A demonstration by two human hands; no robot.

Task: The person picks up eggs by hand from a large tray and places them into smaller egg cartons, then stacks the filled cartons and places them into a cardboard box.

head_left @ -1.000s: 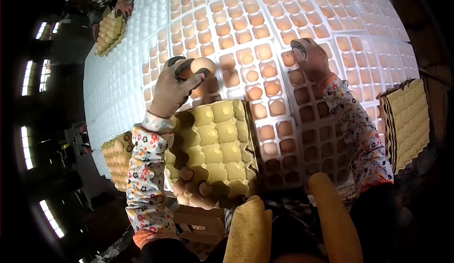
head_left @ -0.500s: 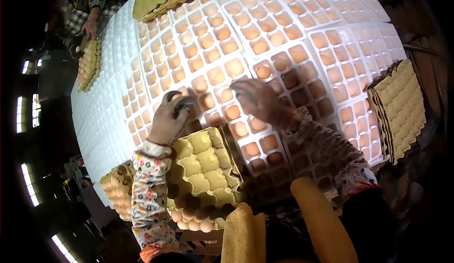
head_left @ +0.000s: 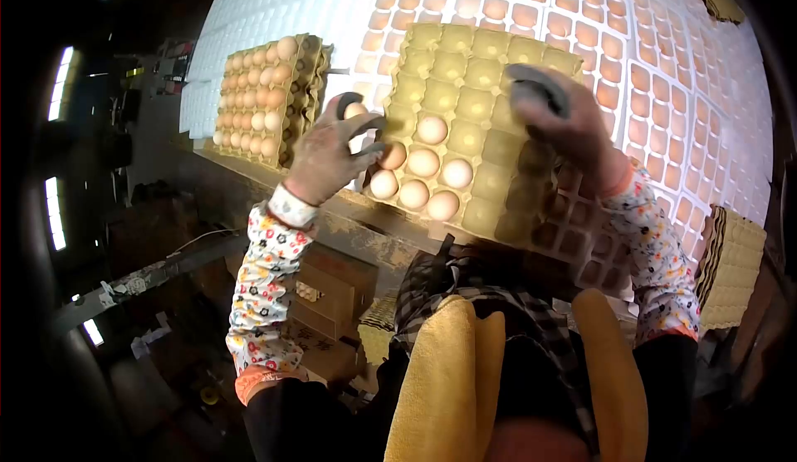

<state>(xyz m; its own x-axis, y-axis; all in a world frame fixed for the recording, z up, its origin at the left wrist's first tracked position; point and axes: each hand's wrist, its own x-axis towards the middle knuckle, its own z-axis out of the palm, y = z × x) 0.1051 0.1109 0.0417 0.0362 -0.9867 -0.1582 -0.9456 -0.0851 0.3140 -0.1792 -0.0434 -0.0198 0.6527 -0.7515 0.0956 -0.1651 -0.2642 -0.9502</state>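
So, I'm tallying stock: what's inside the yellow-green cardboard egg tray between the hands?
At least six round brown eggs sit in the tray; many cups are empty. Cups behind the right hand can't be seen.

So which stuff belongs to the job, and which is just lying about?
Likely job:
left hand, egg in its fingers
right hand over pulp tray
seven eggs in that tray
white trays

Apparently lying about:
cardboard box, below
tray stack, far right (maybe spares)
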